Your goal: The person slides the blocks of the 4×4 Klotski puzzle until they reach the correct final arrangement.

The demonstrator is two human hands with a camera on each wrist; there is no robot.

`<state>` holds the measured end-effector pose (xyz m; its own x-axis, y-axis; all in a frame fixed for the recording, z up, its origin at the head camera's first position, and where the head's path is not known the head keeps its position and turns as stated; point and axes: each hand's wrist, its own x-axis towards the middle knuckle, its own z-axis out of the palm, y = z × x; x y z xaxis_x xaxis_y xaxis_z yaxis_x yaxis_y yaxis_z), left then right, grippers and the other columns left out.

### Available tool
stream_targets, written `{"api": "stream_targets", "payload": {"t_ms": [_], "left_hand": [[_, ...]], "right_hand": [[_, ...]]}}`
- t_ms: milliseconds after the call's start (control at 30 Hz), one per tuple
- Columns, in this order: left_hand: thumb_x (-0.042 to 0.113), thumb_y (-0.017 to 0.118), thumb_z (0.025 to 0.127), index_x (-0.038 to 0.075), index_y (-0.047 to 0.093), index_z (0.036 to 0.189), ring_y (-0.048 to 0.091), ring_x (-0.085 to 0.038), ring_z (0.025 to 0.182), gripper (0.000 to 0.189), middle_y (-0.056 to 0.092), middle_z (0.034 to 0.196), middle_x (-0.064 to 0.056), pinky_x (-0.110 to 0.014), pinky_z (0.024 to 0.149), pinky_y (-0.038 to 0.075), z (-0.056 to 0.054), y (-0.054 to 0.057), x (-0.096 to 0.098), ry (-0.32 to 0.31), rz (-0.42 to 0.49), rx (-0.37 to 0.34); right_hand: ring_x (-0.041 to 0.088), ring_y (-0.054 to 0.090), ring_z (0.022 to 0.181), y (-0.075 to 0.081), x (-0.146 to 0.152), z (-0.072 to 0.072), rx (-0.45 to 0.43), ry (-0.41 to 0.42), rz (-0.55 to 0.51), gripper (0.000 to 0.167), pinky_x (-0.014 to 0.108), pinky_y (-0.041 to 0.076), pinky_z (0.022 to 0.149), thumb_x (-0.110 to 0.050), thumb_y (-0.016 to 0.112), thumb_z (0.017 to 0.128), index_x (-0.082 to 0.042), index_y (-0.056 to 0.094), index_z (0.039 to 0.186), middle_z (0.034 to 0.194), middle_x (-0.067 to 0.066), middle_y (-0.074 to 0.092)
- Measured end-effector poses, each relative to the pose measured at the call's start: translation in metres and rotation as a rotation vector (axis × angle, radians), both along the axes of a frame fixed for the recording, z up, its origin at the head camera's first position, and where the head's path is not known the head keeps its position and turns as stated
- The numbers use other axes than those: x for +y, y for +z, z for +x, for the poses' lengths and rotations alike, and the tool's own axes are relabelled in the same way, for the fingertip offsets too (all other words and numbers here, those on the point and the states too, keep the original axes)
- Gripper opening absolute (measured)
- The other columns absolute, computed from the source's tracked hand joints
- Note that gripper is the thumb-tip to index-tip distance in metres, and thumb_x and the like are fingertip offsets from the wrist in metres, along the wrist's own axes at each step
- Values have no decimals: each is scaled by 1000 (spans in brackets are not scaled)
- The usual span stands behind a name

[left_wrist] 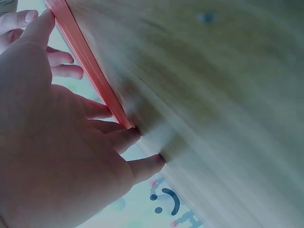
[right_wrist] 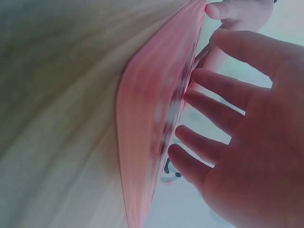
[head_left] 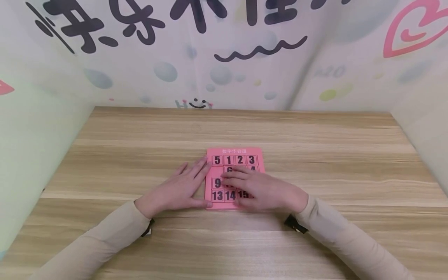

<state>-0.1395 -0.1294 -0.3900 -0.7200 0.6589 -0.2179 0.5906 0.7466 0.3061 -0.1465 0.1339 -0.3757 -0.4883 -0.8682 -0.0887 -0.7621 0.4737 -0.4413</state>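
Observation:
A pink number sliding puzzle [head_left: 252, 151] lies flat on the table, its black-numbered tiles facing up. The top row reads 5, 1, 2, 3; below the 5 is a bare pink slot. My left hand [head_left: 176, 189] rests along the puzzle's left edge, fingers extended, thumb by the near left corner. In the left wrist view, fingertips touch the puzzle's pink side [left_wrist: 88, 61] and the table. My right hand [head_left: 269, 190] lies over the right part of the puzzle with fingers extended onto the middle tiles. It hides several tiles; the right wrist view shows its fingertips at the tile face.
The wood-grain table [head_left: 140, 132] extends around the puzzle on every side. Behind it stands a white printed backdrop [head_left: 245, 85] with black lettering, and pale walls close off both sides. Dark straps [head_left: 295, 223] sit at the wrists.

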Motion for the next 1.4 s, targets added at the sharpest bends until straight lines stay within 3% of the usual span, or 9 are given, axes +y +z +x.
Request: {"api": "stream_targets", "payload": {"t_ms": [500,867,1133,1400], "left_hand": [[66,55,86,-1,12,153,5,-32,145,104,0,159,-18,-57,114,7,-1,2,0,-5,8,-8],[67,55,86,0,13,153,6,-32,145,104,1,159,-18,-56,114,7,-1,1,0,-1,7,-4],[68,55,85,0,12,154,6,-32,145,105,0,160,-17,-56,114,7,0,0,0,2,8,-9],[67,55,85,0,12,153,6,-32,145,105,1,159,-18,-56,114,7,0,2,0,5,6,-12]], "right_hand": [[32,28,140,-1,-5,-29,2,-34,-22,55,45,22,114,-26,58,96,-3,44,144,150,13,39],[37,23,141,1,-14,-45,-13,-100,7,57,46,17,115,-25,57,97,0,39,146,152,14,35],[35,21,143,-1,-17,-47,-29,-114,61,57,45,16,116,-27,55,98,-2,39,147,153,13,34],[33,21,143,-2,-16,-46,-23,-112,48,56,45,16,116,-27,55,98,-3,41,146,152,11,36]]}}
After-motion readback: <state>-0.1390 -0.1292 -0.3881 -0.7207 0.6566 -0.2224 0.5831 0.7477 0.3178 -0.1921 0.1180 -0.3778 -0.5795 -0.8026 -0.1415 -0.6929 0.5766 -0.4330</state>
